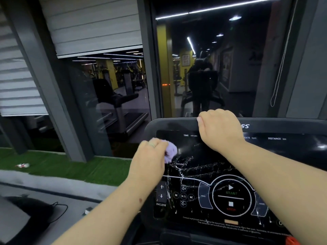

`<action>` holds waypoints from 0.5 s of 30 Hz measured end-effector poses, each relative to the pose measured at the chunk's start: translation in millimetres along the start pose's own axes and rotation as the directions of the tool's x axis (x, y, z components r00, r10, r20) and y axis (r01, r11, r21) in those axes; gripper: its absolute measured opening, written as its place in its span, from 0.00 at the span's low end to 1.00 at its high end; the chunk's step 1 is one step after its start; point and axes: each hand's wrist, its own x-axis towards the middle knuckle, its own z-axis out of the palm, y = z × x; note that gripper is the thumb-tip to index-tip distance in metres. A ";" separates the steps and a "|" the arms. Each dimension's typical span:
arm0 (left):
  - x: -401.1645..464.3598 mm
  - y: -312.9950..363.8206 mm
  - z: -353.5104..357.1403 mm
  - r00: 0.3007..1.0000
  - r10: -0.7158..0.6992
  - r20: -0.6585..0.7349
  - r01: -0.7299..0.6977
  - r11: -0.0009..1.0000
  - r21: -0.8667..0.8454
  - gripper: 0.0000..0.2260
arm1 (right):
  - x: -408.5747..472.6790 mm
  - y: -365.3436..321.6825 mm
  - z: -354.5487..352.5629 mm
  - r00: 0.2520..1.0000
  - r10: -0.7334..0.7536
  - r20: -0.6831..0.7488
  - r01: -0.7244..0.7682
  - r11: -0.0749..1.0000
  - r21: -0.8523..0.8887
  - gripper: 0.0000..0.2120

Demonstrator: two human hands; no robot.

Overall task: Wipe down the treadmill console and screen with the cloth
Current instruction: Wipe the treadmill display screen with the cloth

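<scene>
A black treadmill console [265, 156] fills the lower right, its glossy screen streaked with white marks around the INCLINE label and the START/STOP ring. My left hand [150, 160] grips a bunched lilac cloth [170, 151] against the screen's upper left part. My right hand [221, 128] is hooked over the console's top edge, fingers curled behind it and thumb on the front.
A dark window [203, 59] directly behind the console reflects a person and gym machines. Green artificial turf [70, 167] runs along the floor at left. A black object with a cable [35, 213] lies at lower left. A red part [292, 240] shows at the console's bottom right.
</scene>
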 end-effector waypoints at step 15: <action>-16.7 21.5 15.3 0.993 -0.109 0.034 0.108 0.994 0.034 0.12 | 0.4 1.9 0.3 1.000 0.008 -0.003 -0.008 1.000 0.005 0.17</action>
